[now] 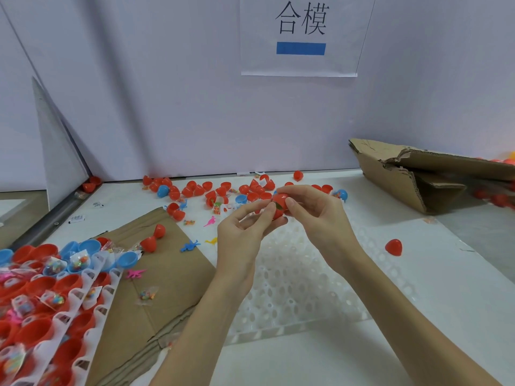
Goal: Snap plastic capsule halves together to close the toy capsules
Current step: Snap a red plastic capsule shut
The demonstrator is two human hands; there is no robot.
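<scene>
A red capsule [279, 207] is held in the air above the white perforated tray [301, 277], between both hands. My left hand [245, 232] cups it from below and the left, fingers curled round its lower half. My right hand [315, 210] grips its upper half from the right, thumb on the front. A bit of green shows at the seam between the halves. Whether the halves are fully snapped together I cannot tell.
Several loose red and blue capsule halves [211, 190] lie along the back wall. A tray of filled red halves [41, 305] sits at left on flat cardboard [167, 274]. One red half [393, 247] lies at right; a torn cardboard box [423, 174] stands behind it.
</scene>
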